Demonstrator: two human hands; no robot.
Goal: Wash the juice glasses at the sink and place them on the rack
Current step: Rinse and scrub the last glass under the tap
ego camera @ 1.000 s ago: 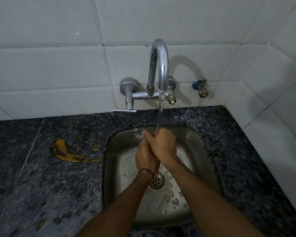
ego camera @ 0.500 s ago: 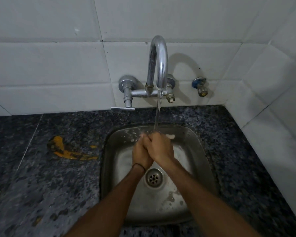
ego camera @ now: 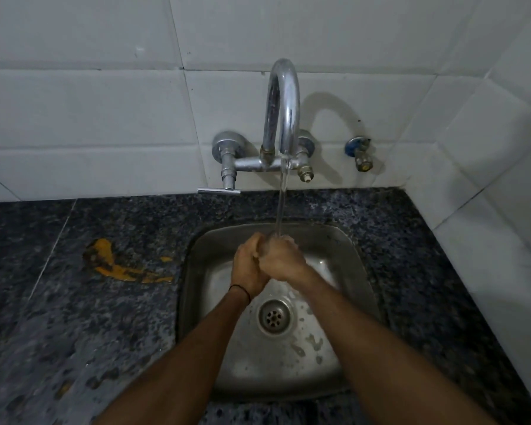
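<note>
Over the steel sink [ego camera: 196,271], my left hand [ego camera: 247,266] and my right hand [ego camera: 284,260] are pressed together, fingers curled around each other. A thin stream of water [ego camera: 281,207] from the curved chrome tap [ego camera: 284,96] falls on the knuckles of my right hand. Nothing shows between the hands. A dark band circles my left wrist. No juice glass and no rack are in view. The basin holds only water drops, foam specks and the round drain [ego camera: 274,316], which lies below my wrists.
Dark speckled stone counter [ego camera: 74,332] surrounds the sink, with an orange stain [ego camera: 111,265] to its left. White tiled walls close the back and right side. The tap's lever handle [ego camera: 218,190] sticks out left; a small blue-capped valve [ego camera: 360,151] sits on the wall to the right.
My clasped hands have shifted a little toward the far side of the basin, uncovering the drain. They stay together under the running water.
</note>
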